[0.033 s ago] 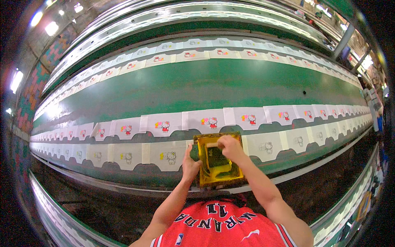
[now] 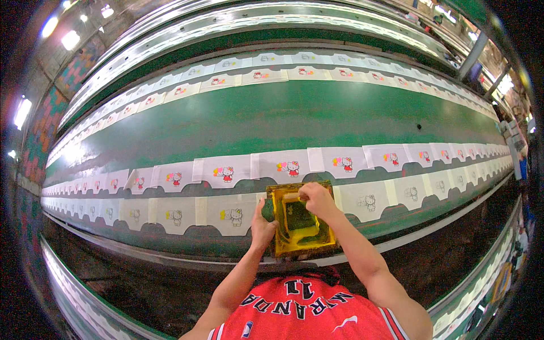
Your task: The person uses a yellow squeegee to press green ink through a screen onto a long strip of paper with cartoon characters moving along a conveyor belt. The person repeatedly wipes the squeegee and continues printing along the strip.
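A: You're on the feed, what's in the box-looking thing?

B: From my remote seat I'm seeing a yellow-stained frame [image 2: 306,249] with raised sides, at the near edge of the green tabletop [image 2: 283,113], in line with the nearest row of white fabric pieces [image 2: 232,225]. Inside there's a yellow smear [image 2: 309,233], shiny toward the bottom, around a darker greenish patch. I can't tell how deep it goes.

A: And the fingers?

B: Right hand [image 2: 318,201] is inside the frame's far end, fingers curled and clamped on a pale strip [image 2: 291,197]. Left hand [image 2: 263,230] is at the frame's left side, thumb and forefinger spread, thumb by the rim. Can't tell if the other fingers grip anything.

A: What can't you see?

B: Whatever's under the frame, for one. The right forearm also cuts across its right side, and that hand covers one end of the strip. The pieces just left of the frame show yellow with grey cat outlines; to the right I only make out grey. Way down the row the prints get too tiny for me, and the clutter at the far right is mush.
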`<state>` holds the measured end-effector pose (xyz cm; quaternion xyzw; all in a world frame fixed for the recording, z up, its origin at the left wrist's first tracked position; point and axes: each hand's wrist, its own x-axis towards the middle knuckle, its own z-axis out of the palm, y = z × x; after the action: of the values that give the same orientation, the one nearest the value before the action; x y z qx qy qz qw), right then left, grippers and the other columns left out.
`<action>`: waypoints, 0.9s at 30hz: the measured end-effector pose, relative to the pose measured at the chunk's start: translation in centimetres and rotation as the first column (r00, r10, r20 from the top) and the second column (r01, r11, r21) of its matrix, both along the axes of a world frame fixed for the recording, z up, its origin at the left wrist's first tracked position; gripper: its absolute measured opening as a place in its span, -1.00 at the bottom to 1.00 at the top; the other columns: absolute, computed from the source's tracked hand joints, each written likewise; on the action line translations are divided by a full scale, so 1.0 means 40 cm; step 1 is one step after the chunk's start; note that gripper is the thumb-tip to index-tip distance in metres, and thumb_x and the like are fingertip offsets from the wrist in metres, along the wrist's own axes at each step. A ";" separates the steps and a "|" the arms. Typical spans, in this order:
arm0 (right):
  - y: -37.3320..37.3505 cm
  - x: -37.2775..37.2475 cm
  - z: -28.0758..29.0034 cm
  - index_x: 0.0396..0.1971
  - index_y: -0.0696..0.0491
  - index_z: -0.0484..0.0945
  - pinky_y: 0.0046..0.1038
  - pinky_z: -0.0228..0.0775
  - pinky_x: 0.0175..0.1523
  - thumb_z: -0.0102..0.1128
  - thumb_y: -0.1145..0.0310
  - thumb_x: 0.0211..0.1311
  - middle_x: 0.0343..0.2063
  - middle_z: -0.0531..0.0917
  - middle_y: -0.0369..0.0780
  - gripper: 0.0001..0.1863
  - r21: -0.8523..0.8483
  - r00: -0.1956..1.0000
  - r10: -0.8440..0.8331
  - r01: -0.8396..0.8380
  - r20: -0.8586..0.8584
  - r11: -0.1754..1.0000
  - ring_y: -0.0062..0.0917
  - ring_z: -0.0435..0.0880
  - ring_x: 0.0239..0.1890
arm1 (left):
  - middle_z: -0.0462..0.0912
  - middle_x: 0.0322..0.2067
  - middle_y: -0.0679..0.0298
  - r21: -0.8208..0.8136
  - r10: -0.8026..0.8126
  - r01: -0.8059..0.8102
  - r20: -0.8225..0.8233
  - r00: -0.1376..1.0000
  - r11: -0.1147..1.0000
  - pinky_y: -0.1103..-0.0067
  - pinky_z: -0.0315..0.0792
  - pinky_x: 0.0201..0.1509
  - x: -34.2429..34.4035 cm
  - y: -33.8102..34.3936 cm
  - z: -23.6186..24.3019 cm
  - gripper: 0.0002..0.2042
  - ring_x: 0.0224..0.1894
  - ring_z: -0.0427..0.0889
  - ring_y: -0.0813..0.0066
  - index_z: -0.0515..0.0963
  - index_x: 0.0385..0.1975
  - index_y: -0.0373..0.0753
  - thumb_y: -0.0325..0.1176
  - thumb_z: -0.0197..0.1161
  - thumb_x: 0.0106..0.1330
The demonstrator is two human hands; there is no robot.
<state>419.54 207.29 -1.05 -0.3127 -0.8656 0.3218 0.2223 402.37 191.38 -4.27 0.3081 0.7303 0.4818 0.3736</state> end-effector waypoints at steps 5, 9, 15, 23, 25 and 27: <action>-0.062 0.026 -0.032 -0.32 0.16 0.57 -0.17 0.47 0.02 0.09 0.62 -0.08 -0.28 0.64 -0.06 -0.76 0.151 0.999 0.044 -0.046 0.015 0.988 -0.10 0.59 -0.12 | 0.38 0.34 -0.06 0.026 0.024 -0.021 -0.125 0.992 0.999 0.43 0.25 0.42 -0.008 0.021 -0.004 -0.14 0.40 0.36 0.13 0.23 0.41 -0.27 -0.56 0.35 -0.05; -0.211 0.113 -0.029 -0.14 0.15 0.58 -0.22 0.48 0.10 0.16 0.61 -0.14 -0.16 0.61 -0.09 -0.58 0.150 0.990 0.123 -0.133 0.075 0.980 -0.12 0.58 -0.05 | 0.39 0.34 -0.03 0.002 0.041 -0.041 -0.146 0.988 0.999 0.43 0.25 0.43 -0.007 0.019 -0.025 -0.15 0.38 0.38 0.13 0.24 0.41 -0.26 -0.56 0.33 -0.05; -0.178 0.163 0.016 -0.13 0.17 0.58 -0.24 0.48 0.12 0.17 0.63 -0.16 -0.15 0.62 -0.11 -0.56 0.099 0.987 0.136 -0.144 0.086 0.985 -0.17 0.59 -0.02 | 0.42 0.32 -0.06 0.084 0.061 -0.050 -0.142 0.988 0.995 0.42 0.28 0.40 0.047 0.051 0.014 -0.16 0.36 0.41 0.17 0.26 0.40 -0.27 -0.48 0.44 0.00; -0.055 0.421 0.061 -0.20 0.15 0.58 -0.21 0.45 0.22 0.15 0.59 -0.10 -0.11 0.65 -0.05 -0.65 0.076 0.990 0.026 -0.037 0.142 0.996 -0.12 0.60 0.03 | 0.45 0.29 -0.05 0.145 0.018 0.018 -0.242 0.970 0.989 0.40 0.27 0.40 0.302 0.184 0.000 -0.19 0.34 0.43 0.13 0.28 0.38 -0.31 -0.45 0.44 0.02; -0.018 0.497 0.057 -0.21 0.15 0.58 -0.21 0.45 0.21 0.14 0.59 -0.09 -0.11 0.65 -0.05 -0.67 0.075 0.987 0.008 -0.021 0.162 0.997 -0.12 0.60 0.03 | 0.43 0.31 -0.04 0.070 -0.004 0.014 -0.143 0.990 0.997 0.40 0.24 0.42 0.399 0.223 0.039 -0.19 0.38 0.39 0.13 0.28 0.37 -0.31 -0.47 0.43 0.02; 0.009 0.553 0.050 -0.22 0.15 0.57 -0.20 0.46 0.20 0.14 0.59 -0.09 -0.11 0.64 -0.05 -0.68 0.069 0.983 0.012 -0.026 0.185 0.997 -0.12 0.60 0.02 | 0.42 0.32 -0.03 0.108 0.022 -0.003 -0.181 0.983 0.994 0.41 0.25 0.42 0.449 0.248 -0.022 -0.19 0.38 0.39 0.13 0.27 0.39 -0.27 -0.48 0.42 0.02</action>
<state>441.67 207.63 0.95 -0.3248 -0.8963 0.2626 0.1489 420.34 201.30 -5.16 0.3659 0.7364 0.4924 0.2852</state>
